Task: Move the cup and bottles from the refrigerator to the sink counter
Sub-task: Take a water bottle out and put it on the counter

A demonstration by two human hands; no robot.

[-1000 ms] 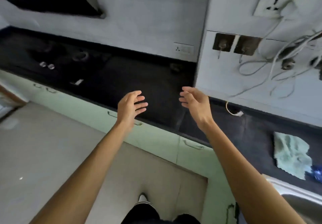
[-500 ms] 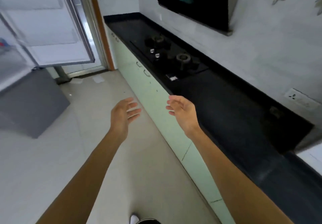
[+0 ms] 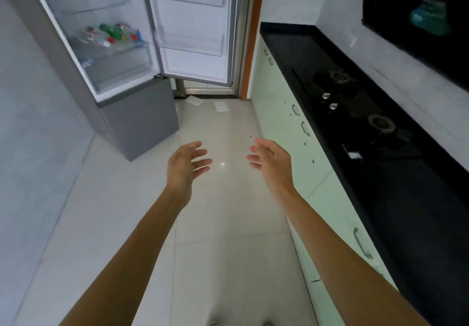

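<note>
The grey refrigerator [image 3: 137, 120] stands at the far left with its upper door [image 3: 193, 23] swung open. Several bottles [image 3: 114, 34] with red, green and blue caps lie on a glass shelf inside; I cannot pick out a cup among them. My left hand [image 3: 186, 164] and my right hand [image 3: 271, 162] are held out over the floor, palms facing each other, fingers apart, holding nothing. Both are well short of the refrigerator. The sink counter is out of view.
A black counter [image 3: 396, 193] with a gas hob [image 3: 355, 112] runs along the right over pale green cabinets [image 3: 284, 112]. A white wall [image 3: 30, 122] closes the left side. Pale floor tiles [image 3: 223, 224] stretch ahead, with two scraps [image 3: 220, 105] near the doorway.
The view has swung from the counter and wall sockets round to the left, bringing the open refrigerator ahead. Both hands stayed raised, open and empty throughout.
</note>
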